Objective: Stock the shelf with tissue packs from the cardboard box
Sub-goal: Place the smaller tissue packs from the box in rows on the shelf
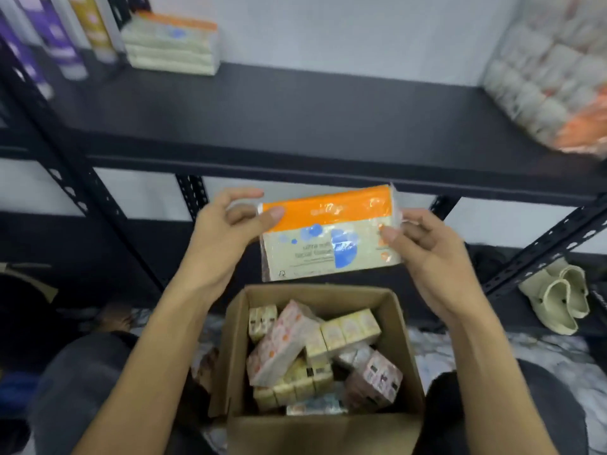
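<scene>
A black metal shelf (295,103) with perforated angle-iron uprights stands against a pale wall, its dark board running across the upper part of the view. On that board, at the back left, sits a stack of orange-and-cream plastic-wrapped tissue packs (170,47); three cream layers show below the top, though blur makes the exact count uncertain. Left of the stack stand several tall purple and yellow packages (59,37), too blurred to count. At the right end of the board lies one large clear plastic bag of white rolls (551,77) with orange print.

Below, on a patterned floor covering, an open brown cardboard box (325,431) holds a jumble of small tissue packs (312,353) in pink, cream and pale yellow wrapping, too many and too overlapped to count. One pair of cream rubber clogs (558,297) rests on the lower level to the right.

One flat orange-and-cream tissue pack (328,234) with blue blots is held in the air above the box and just in front of the shelf edge. The left hand (226,231) pinches its left end, the right hand (423,244) pinches its right end.
</scene>
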Demonstrator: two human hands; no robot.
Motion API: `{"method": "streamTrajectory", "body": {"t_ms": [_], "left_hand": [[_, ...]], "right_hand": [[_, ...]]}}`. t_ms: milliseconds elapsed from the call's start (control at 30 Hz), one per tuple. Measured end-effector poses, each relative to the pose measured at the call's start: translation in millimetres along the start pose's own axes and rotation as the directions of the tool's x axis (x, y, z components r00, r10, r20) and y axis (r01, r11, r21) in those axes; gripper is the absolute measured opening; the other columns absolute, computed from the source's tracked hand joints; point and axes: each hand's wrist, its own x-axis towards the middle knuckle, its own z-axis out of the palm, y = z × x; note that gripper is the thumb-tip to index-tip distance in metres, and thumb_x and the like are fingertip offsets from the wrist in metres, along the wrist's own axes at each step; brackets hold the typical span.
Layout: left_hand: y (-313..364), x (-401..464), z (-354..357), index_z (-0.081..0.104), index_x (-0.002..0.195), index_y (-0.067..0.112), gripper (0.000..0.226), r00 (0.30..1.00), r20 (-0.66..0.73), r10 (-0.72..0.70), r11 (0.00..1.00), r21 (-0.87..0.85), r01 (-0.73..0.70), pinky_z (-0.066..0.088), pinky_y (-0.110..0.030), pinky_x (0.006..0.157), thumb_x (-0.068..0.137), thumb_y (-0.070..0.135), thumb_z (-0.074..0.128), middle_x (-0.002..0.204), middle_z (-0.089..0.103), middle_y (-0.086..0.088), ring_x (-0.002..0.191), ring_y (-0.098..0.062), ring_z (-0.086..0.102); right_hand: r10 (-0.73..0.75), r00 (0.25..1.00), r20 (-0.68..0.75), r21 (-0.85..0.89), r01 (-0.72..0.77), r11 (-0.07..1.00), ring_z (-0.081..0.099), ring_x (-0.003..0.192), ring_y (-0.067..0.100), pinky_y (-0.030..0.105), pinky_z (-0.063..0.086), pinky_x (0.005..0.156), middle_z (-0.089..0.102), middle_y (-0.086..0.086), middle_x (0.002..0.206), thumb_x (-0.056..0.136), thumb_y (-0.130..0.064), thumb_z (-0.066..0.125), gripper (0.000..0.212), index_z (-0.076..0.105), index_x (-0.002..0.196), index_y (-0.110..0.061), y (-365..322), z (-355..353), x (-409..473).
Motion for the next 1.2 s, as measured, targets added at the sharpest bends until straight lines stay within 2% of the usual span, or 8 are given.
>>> {"method": "streamTrajectory", "body": {"t_ms": [167, 267, 433, 633, 733, 833, 900, 1200], "left_hand": [[74.7, 45.5, 38.3, 0.058, 0.115, 0.016, 0.043, 0.931, -0.198, 0.308, 0.94, 0.212, -0.266, 0.059, -0.03, 0.058, 0.083, 0.026, 0.085, 0.081, 0.074, 0.0, 0.074, -0.013, 0.075], [89.4, 93.3, 57.8, 0.05, 0.125, 0.025, 0.046, 0.9, -0.225, 0.373, 0.875, 0.407, -0.261, 0.06, -0.035, 0.072, 0.089, 0.034, 0.077, 0.095, 0.07, 0.003, 0.083, -0.009, 0.07], [66.8, 145.1, 71.9, 0.018, 0.158, 0.025, 0.078, 0.97, 0.048, 0.238, 0.723, 0.658, -0.21, 0.047, -0.032, 0.1, 0.097, 0.024, 0.067, 0.145, 0.049, -0.011, 0.13, -0.028, 0.053], [52.1, 156.7, 72.6, 0.034, 0.154, 0.018, 0.056, 0.974, 0.078, 0.212, 0.538, 0.823, -0.183, 0.04, -0.045, 0.115, 0.104, 0.031, 0.055, 0.159, 0.032, -0.008, 0.143, -0.029, 0.038], [57.4, 155.9, 76.6, 0.045, 0.149, 0.018, 0.044, 0.962, 0.133, 0.24, 0.418, 0.88, -0.226, 0.032, -0.046, 0.117, 0.107, 0.032, 0.048, 0.162, 0.032, -0.007, 0.149, -0.028, 0.03], [54.4, 158.1, 84.7, 0.049, 0.148, 0.023, 0.043, 0.924, 0.265, 0.277, 0.255, 0.906, -0.336, 0.013, -0.055, 0.125, 0.109, 0.036, 0.036, 0.167, 0.027, -0.005, 0.157, -0.025, 0.013], [47.5, 160.1, 87.8, 0.044, 0.152, 0.026, 0.045, 0.904, 0.339, 0.26, 0.153, 0.91, -0.385, 0.009, -0.055, 0.125, 0.111, 0.037, 0.029, 0.166, 0.028, -0.003, 0.157, -0.023, 0.013], [49.6, 168.5, 69.4, 0.021, 0.162, 0.032, 0.053, 0.937, 0.341, 0.083, 0.163, 0.922, -0.35, 0.005, -0.049, 0.127, 0.11, 0.043, 0.019, 0.171, 0.013, 0.0, 0.158, -0.023, 0.0]], "right_hand": [[-0.196, 0.975, -0.104, -0.091, 0.187, 0.978, 0.075, 0.093, 0.023, 0.036, 0.06, 0.077, 0.077, 0.007, 0.1, 0.094, -0.017, 0.07, 0.018, 0.063, 0.109, -0.009, -69.7, 8.8, 46.5], [-0.245, 0.95, -0.195, -0.274, 0.187, 0.944, 0.075, 0.084, 0.025, 0.045, 0.061, 0.074, 0.077, 0.008, 0.089, 0.093, -0.022, 0.071, 0.015, 0.063, 0.102, -0.012, -74.8, 14.8, 91.4], [-0.23, 0.934, -0.274, -0.574, 0.033, 0.818, 0.066, 0.097, 0.022, 0.041, 0.055, 0.084, 0.068, 0.001, 0.096, 0.094, -0.033, 0.064, 0.02, 0.06, 0.098, -0.014, -54.4, 19.0, 142.3], [-0.143, 0.959, -0.243, -0.732, -0.085, 0.676, 0.044, 0.121, 0.027, 0.049, 0.046, 0.1, 0.054, 0.006, 0.124, 0.092, -0.033, 0.064, 0.036, 0.054, 0.12, -0.011, -60.9, 20.1, 155.7], [-0.253, 0.948, -0.191, -0.78, 0.01, 0.626, 0.038, 0.135, 0.028, 0.049, 0.04, 0.108, 0.042, 0.008, 0.146, 0.092, -0.029, 0.065, 0.058, 0.042, 0.142, -0.012, -70.0, 25.5, 157.7], [-0.447, 0.895, 0.017, -0.895, 0.213, 0.393, 0.042, 0.138, 0.028, 0.043, 0.036, 0.111, 0.052, 0.01, 0.145, 0.1, -0.03, 0.054, 0.043, 0.054, 0.137, -0.008, -73.9, 39.9, 168.0], [-0.361, 0.913, 0.189, -0.913, 0.299, 0.279, 0.047, 0.134, 0.027, 0.04, 0.038, 0.106, 0.061, 0.01, 0.135, 0.106, -0.027, 0.042, 0.036, 0.061, 0.128, -0.007, -71.8, 49.9, 173.7], [-0.14, 0.978, 0.158, -0.896, 0.201, 0.395, 0.02, 0.153, 0.013, 0.038, 0.019, 0.121, 0.036, -0.004, 0.161, 0.11, -0.036, 0.023, 0.051, 0.039, 0.153, -0.016, -51.5, 35.1, 189.2]]}}
